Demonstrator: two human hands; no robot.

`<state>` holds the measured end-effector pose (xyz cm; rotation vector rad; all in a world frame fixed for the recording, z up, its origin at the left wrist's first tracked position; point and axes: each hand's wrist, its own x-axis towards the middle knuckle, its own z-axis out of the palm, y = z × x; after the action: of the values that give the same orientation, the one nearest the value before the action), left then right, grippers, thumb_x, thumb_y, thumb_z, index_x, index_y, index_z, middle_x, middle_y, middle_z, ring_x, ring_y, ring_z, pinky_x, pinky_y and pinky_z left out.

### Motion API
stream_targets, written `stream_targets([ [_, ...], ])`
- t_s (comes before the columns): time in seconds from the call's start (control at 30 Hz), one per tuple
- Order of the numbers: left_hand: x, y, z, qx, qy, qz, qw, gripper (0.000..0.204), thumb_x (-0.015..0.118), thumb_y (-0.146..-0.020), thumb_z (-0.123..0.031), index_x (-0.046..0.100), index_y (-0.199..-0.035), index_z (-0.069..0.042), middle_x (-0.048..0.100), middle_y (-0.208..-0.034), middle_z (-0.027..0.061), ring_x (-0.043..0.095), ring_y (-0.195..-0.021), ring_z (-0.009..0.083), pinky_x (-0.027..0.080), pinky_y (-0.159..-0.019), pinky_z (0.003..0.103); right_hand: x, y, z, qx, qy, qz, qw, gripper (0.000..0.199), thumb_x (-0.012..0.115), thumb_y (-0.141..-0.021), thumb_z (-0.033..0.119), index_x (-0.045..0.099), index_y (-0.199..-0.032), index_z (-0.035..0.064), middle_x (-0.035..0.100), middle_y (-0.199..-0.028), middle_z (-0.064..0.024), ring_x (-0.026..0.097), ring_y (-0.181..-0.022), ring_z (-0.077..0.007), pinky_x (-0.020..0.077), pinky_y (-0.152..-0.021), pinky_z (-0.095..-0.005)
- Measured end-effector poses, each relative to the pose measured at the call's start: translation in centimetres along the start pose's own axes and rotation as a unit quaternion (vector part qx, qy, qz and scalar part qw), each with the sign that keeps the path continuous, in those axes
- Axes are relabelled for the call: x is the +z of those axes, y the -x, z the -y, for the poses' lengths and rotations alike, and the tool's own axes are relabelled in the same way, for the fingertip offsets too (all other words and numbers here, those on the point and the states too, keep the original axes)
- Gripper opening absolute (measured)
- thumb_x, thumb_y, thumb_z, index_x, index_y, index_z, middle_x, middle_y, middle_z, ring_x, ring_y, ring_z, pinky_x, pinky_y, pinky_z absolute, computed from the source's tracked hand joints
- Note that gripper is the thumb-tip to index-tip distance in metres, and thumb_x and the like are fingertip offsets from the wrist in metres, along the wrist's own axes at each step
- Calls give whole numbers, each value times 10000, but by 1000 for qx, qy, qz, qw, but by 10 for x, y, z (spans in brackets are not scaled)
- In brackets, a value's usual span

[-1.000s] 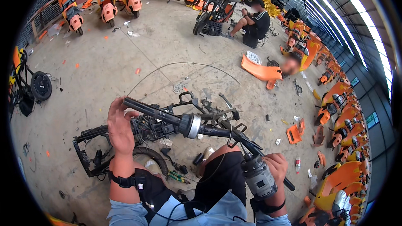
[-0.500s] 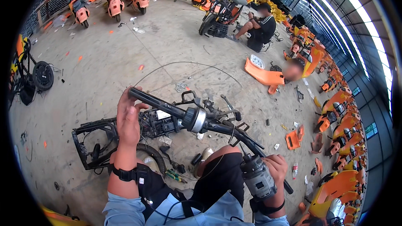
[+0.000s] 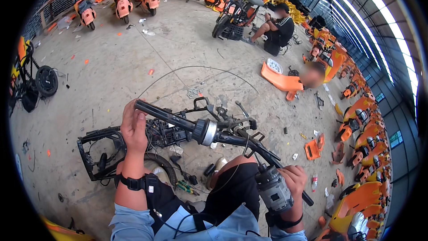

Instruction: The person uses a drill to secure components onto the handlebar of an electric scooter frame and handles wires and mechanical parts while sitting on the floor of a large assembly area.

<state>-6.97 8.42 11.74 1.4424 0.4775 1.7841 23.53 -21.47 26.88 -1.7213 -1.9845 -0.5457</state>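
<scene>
Across my lap lies a long black tubular part (image 3: 171, 118), resembling a scooter's front fork or steering stem, with a silver-and-black ring (image 3: 205, 132) near its middle. My left hand (image 3: 133, 127) holds its upper left end, thumb in front and fingers behind. My right hand (image 3: 293, 180) is closed at the handle side of a grey power drill (image 3: 274, 192), whose thin bit points upward. Beside that hand runs the part's lower right end (image 3: 307, 199); whether the fingers also touch it is hidden. A thin cable (image 3: 196, 67) arcs from near my left hand.
Beyond my knees lies a stripped black scooter frame (image 3: 100, 136) with a wheel (image 3: 162, 165). Pliers (image 3: 187, 188) rest on the floor. A co-worker (image 3: 278, 29) crouches by another scooter (image 3: 232, 18). Orange panels (image 3: 285, 80) and rows of scooters (image 3: 356, 125) stand to the right.
The left end of the black tubular part has shifted slightly left and down, my left hand going with it. My right hand and the drill have barely moved.
</scene>
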Motion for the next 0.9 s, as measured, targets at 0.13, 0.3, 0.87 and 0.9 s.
stream_targets([
  [0.13,4,-1,-5,6,-33,2,999,392,491,-1006,1,503,-1397,30,568,-1355,119,587,-1168,203,455,-1028,363,-1,-2,3,12,8,-5,1000,275,666,-639,178,709,-878,47,732,-808,-52,671,-700,-199,422,-583,-321],
  [0.3,1,2,4,22,-146,-42,988,404,518,-962,50,531,-1365,24,551,-1344,131,576,-1135,188,480,-919,313,0,0,4,17,12,-3,1000,280,658,-650,198,714,-884,55,738,-825,-48,671,-708,-196,425,-588,-322],
  [0.87,-14,11,62,-317,-333,-41,887,369,715,-940,-230,585,-1173,24,675,-1016,108,640,-912,183,515,-788,332,-1,-11,17,47,-16,32,998,326,674,-658,239,721,-942,86,740,-873,-22,666,-747,-185,418,-636,-331],
  [0.9,-23,14,71,-348,-344,-53,871,399,767,-893,-265,598,-1110,23,679,-949,119,644,-867,195,518,-775,331,-1,-12,17,43,-24,39,998,340,685,-645,248,721,-944,91,740,-875,-18,665,-749,-183,414,-640,-332],
])
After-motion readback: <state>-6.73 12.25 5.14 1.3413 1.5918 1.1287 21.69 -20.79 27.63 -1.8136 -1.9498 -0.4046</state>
